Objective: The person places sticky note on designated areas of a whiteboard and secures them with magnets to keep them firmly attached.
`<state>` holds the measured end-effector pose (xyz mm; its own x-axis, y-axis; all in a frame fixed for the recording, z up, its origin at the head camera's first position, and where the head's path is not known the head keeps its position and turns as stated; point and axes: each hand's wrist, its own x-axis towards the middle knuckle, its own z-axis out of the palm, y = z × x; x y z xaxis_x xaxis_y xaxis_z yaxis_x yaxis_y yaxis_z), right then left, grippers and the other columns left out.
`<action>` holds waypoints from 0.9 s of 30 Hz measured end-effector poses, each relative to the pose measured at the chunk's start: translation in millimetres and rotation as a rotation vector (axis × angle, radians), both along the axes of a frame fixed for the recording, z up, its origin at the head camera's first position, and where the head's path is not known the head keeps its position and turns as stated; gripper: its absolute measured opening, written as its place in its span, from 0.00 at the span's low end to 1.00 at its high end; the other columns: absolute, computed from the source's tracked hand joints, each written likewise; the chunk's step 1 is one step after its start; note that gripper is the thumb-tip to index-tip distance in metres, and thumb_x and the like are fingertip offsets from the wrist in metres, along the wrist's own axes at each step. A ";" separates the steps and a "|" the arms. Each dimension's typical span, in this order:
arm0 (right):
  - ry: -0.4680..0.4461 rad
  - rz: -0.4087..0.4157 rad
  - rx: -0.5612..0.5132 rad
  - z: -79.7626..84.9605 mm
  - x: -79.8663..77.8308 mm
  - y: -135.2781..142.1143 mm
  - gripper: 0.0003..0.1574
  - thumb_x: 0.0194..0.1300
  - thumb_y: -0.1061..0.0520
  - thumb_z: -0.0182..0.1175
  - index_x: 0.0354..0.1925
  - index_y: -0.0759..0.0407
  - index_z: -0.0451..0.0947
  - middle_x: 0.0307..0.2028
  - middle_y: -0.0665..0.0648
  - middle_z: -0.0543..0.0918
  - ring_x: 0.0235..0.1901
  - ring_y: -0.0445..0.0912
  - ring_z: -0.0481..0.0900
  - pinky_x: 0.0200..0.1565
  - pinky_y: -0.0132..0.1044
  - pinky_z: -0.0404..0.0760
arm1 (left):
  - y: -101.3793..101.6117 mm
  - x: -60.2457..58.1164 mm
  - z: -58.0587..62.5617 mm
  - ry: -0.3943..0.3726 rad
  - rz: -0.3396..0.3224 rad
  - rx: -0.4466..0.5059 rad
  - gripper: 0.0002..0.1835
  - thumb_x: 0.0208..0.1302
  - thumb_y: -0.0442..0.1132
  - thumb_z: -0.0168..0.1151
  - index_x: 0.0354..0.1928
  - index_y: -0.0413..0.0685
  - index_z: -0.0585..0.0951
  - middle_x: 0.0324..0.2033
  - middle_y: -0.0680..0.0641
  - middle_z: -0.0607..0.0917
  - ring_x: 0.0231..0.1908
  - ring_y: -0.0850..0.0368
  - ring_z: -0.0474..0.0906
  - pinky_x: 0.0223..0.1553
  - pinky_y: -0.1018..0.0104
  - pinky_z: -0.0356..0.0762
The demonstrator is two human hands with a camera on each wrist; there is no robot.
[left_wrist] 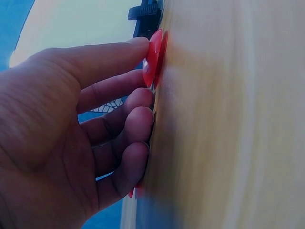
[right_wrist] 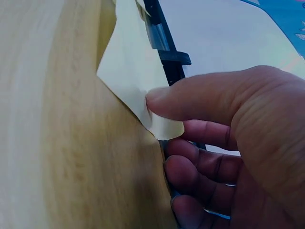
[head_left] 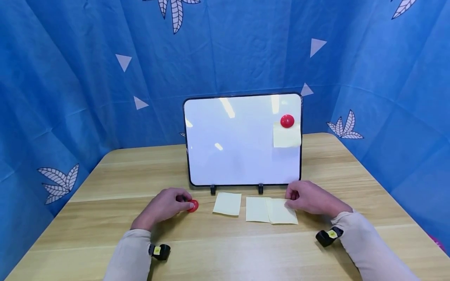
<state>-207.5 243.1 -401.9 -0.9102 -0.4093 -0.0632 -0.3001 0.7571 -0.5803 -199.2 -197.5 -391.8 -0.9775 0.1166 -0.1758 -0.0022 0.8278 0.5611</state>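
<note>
Left grip [head_left: 163, 204] pinches red disc [head_left: 195, 206], right grip [head_left: 314, 198] paper [head_left: 281, 213]; wooden table [head_left: 246, 253], blue curtain [head_left: 232, 58].

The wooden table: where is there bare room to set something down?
The table looks bare at near middle, between the sleeves; at left, between the left hand and the blue curtain; and at far right, between the whiteboard and curtain. The strip before the whiteboard is crowded: the left hand with a red magnet, three sticky notes, the right hand.
</note>
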 end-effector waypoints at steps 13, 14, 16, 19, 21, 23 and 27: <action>-0.019 -0.032 -0.075 -0.2 -0.2 2.1 0.05 0.65 0.58 0.67 0.34 0.51 0.78 0.30 0.51 0.78 0.31 0.47 0.73 0.32 0.38 0.74 | -0.1 0.2 0.0 0.020 -0.016 -0.007 0.08 0.60 0.46 0.73 0.39 0.58 0.85 0.35 0.51 0.80 0.34 0.52 0.72 0.30 0.61 0.70; -0.019 -0.036 -0.084 -0.6 -0.5 2.4 0.05 0.65 0.58 0.67 0.34 0.51 0.78 0.30 0.51 0.78 0.31 0.47 0.73 0.32 0.38 0.74 | -0.1 0.0 0.0 0.021 -0.019 -0.006 0.07 0.61 0.46 0.72 0.39 0.58 0.85 0.35 0.51 0.80 0.33 0.52 0.73 0.30 0.60 0.70; -0.014 -0.040 -0.098 -1.3 -1.5 3.1 0.05 0.65 0.58 0.66 0.34 0.52 0.78 0.30 0.51 0.78 0.31 0.48 0.73 0.31 0.38 0.74 | -0.3 -0.1 0.0 0.019 -0.021 -0.002 0.07 0.61 0.45 0.72 0.39 0.57 0.84 0.35 0.50 0.80 0.33 0.52 0.72 0.30 0.60 0.70; -0.009 -0.045 -0.121 -2.1 -2.8 3.9 0.04 0.65 0.59 0.64 0.35 0.52 0.77 0.31 0.52 0.77 0.32 0.49 0.73 0.32 0.38 0.74 | -0.5 0.0 0.4 0.017 -0.021 0.005 0.08 0.61 0.46 0.72 0.39 0.57 0.84 0.34 0.50 0.80 0.32 0.52 0.73 0.29 0.61 0.70; -0.004 -0.047 -0.134 -2.6 -3.4 4.1 0.04 0.65 0.60 0.63 0.35 0.52 0.77 0.31 0.52 0.77 0.33 0.49 0.74 0.33 0.38 0.74 | -0.8 -0.2 0.0 0.016 -0.023 0.010 0.07 0.61 0.46 0.72 0.39 0.57 0.84 0.34 0.50 0.80 0.32 0.52 0.72 0.29 0.61 0.70; 0.001 -0.040 -0.149 -3.1 -4.0 4.5 0.04 0.65 0.61 0.62 0.37 0.54 0.76 0.32 0.53 0.77 0.33 0.49 0.74 0.34 0.37 0.75 | -0.9 -0.6 -0.4 0.015 -0.025 0.015 0.07 0.62 0.46 0.72 0.38 0.57 0.83 0.34 0.50 0.80 0.32 0.52 0.72 0.30 0.61 0.69; 0.014 -0.034 -0.199 -4.3 -4.9 4.2 0.07 0.64 0.63 0.62 0.41 0.58 0.74 0.32 0.54 0.77 0.34 0.49 0.74 0.34 0.37 0.74 | -0.8 -0.8 -0.6 0.007 -0.025 0.031 0.06 0.62 0.45 0.71 0.38 0.58 0.83 0.33 0.50 0.80 0.31 0.52 0.73 0.29 0.61 0.69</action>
<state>-212.4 247.3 -406.2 -0.9240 -0.3812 0.0283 -0.2850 0.6376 -0.7157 -200.0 -198.3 -392.3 -0.9755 0.1459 -0.1646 0.0222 0.8096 0.5865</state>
